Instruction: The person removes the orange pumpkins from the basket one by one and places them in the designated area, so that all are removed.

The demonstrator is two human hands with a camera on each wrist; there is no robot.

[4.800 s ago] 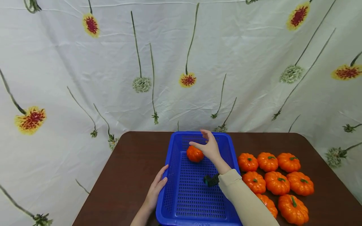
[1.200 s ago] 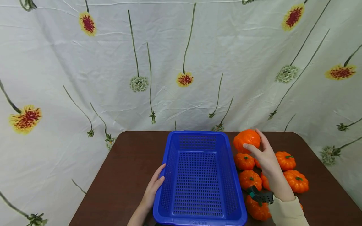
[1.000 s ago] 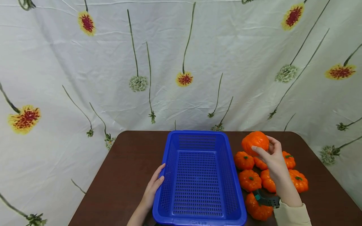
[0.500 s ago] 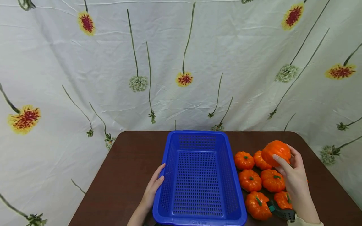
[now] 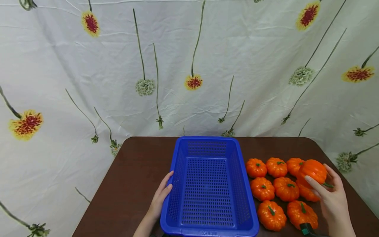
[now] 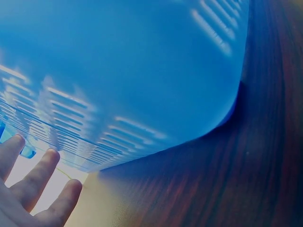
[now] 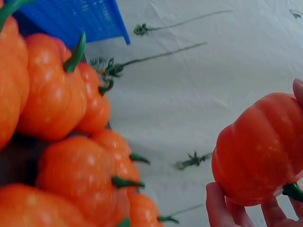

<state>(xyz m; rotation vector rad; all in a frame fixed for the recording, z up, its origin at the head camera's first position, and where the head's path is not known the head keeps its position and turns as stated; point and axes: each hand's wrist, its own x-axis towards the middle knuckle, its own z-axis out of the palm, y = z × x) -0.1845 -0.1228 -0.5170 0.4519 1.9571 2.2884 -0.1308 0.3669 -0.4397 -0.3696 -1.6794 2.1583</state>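
An orange toy pumpkin (image 5: 312,171) with a green stem is in the grip of my right hand (image 5: 335,197), thumb on the near side, fingers on the far side. It is raised above the right end of the pumpkin rows. The right wrist view shows this pumpkin (image 7: 260,146) closer, held by the fingertips (image 7: 218,203), its stem at lower right. My left hand (image 5: 160,199) lies along the left side of a blue perforated plastic basket (image 5: 207,191). Through the left wrist view, its fingers (image 6: 38,177) are spread beside the basket's outer wall (image 6: 132,61).
Several orange pumpkins stand in rows right of the basket, such as the middle pumpkin (image 5: 286,189) and a near pumpkin (image 5: 271,215). The dark brown table (image 5: 142,164) reaches a floral cloth (image 5: 177,105) hanging behind it.
Earlier my right hand was at a pumpkin inside the basket. It has lifted that pumpkin out and carried it right, over the rows, tilting and lowering it. My left hand has stayed put.
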